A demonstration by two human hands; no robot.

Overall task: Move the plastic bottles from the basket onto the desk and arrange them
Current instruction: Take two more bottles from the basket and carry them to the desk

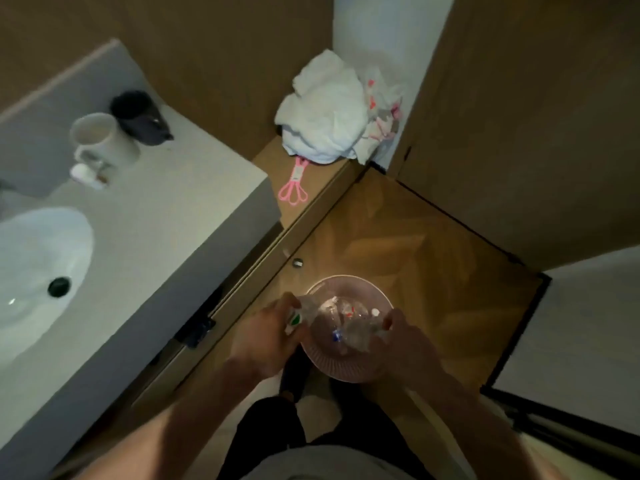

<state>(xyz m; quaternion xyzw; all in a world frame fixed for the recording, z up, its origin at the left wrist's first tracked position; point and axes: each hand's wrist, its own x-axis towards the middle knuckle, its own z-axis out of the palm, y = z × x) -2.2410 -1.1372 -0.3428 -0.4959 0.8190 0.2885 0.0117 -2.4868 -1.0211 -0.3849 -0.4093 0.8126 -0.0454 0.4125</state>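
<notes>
Head view: both hands, left (258, 336) and right (407, 336), grip crinkled clear bottles (346, 327) in ribbed round basket (332, 363).

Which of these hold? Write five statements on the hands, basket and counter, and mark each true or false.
1. The left hand grips a bottle at the basket rim. True.
2. The right hand hangs idle, away from the basket. False: it holds a clear bottle over the basket.
3. The basket stands on the counter. False: it stands on the floor.
4. A white mug stands on the counter behind the sink. True.
5. The basket holds no bottles. False: several lie inside.
</notes>
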